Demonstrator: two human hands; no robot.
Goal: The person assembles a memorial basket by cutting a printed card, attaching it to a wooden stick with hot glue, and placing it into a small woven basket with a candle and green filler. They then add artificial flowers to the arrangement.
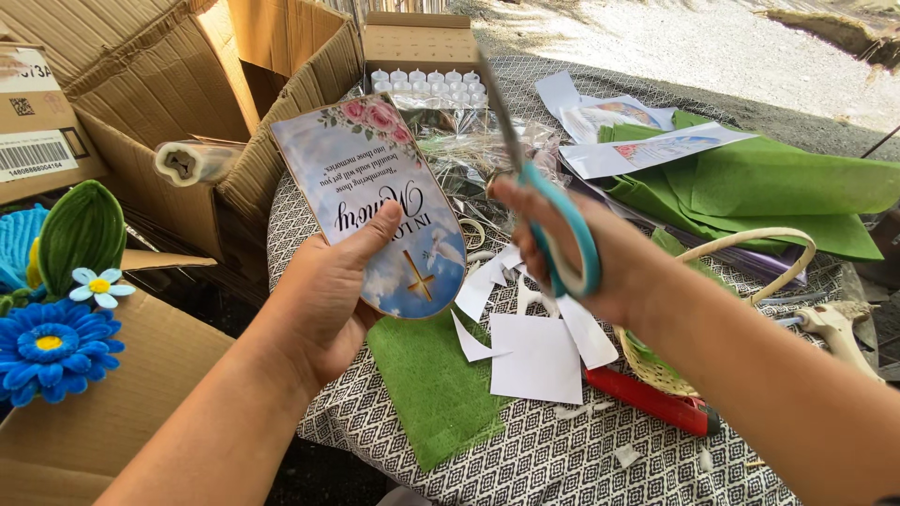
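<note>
Printed card [375, 201], arch-topped with one rounded end, sky-and-cross picture and pink roses at one corner; held over the table's near left edge, tilted so its rounded end points toward 5 o'clock. Left hand [323, 300] grips it from below at 7 o'clock, thumb across the face, fingers behind, closed on the card; the hold keeps the printed side up to the eyes and the edges free.

Right hand [600, 258] at 3 o'clock of the card, closed through the teal loops of a pair of scissors [539, 187]. Blades point up toward 12 o'clock, away from the card and seemingly shut, though they are blurred; not touching the card.

Below the card, at 5 o'clock: white paper offcuts [534, 356] scattered on the patterned tablecloth [562, 459], likely fallen where trimmed. A green felt piece [436, 384] lies at 6 o'clock, partly under the offcuts. Red-handled tool [652, 401] just right of the offcuts, beside a woven basket [741, 272] with a looped handle. Glue gun [839, 328] at far 3 o'clock.

At 1 o'clock, folded green sheets [778, 183] with more printed paper on top. At 12 o'clock, a tray of small white candles [427, 84]. Open cardboard box [187, 84] at 10 o'clock; blue fabric flowers [52, 347] at 8 o'clock.
</note>
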